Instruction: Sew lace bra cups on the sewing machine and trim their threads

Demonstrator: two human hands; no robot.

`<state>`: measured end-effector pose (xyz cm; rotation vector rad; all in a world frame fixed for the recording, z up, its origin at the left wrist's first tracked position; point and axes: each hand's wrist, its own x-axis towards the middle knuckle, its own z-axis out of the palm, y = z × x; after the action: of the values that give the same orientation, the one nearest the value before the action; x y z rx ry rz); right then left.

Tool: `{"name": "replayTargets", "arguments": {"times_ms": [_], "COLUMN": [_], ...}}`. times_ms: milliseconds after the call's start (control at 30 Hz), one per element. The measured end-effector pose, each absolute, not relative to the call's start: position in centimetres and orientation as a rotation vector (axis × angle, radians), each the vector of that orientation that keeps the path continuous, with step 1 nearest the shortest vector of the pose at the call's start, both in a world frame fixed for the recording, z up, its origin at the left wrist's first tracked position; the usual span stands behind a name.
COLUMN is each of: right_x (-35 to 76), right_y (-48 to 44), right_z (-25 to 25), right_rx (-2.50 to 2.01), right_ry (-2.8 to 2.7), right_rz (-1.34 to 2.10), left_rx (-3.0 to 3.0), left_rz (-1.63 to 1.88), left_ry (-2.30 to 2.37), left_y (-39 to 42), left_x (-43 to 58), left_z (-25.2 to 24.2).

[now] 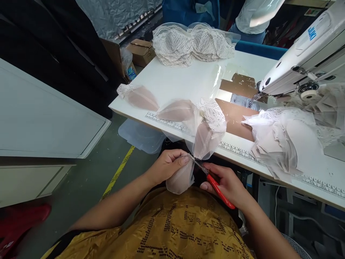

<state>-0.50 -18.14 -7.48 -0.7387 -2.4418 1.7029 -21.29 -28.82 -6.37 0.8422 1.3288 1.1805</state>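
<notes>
Cloth [180, 181], partly hidden, was pinched by the left hand [167, 165]; the right hand [228, 182] gripped scissors [219, 190]; the machine [299, 52] said "JUKI".

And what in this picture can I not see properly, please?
Head view:
Held cloth: gripped part, hidden by the left hand.
Scissors: handle partly covered by the right hand.
Sewing machine: cut off by the right edge.
Background person: head, cut off by the top edge.

Sheer cloth [180, 181], glossy plastic handle [221, 192]
</notes>
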Motion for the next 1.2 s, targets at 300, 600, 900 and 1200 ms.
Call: {"name": "replayTargets", "arguments": {"times_ms": [300, 600, 900, 1200], "right_x": [-1.1, -1.3, -1.1, -0.8], "right_y": [-17.9, -18.0, -18.1, -18.2], "right_z": [-6.9, -6.8, -7.5, -8.5], "right_rx": [-0.695, -0.698, -0.680, -0.711], "right_ry": [-2.518, -2.546, -2.526, -2.535], "right_rz": [1.577, 1.543, 1.547, 1.489], "left_rx": [0.858, 0.870, 0.871, 0.889], "left_rz": [1.169, 1.197, 1.175, 1.158], "left_ry": [1.323, 1.308, 1.318, 1.364], "left_y": [-28.9, -28.7, -28.7, -28.6], "left_x": [-21.2, -21.1, -21.2, -21.2], "left_z": [-7.0, -6.7, -6.8, -6.4]}}
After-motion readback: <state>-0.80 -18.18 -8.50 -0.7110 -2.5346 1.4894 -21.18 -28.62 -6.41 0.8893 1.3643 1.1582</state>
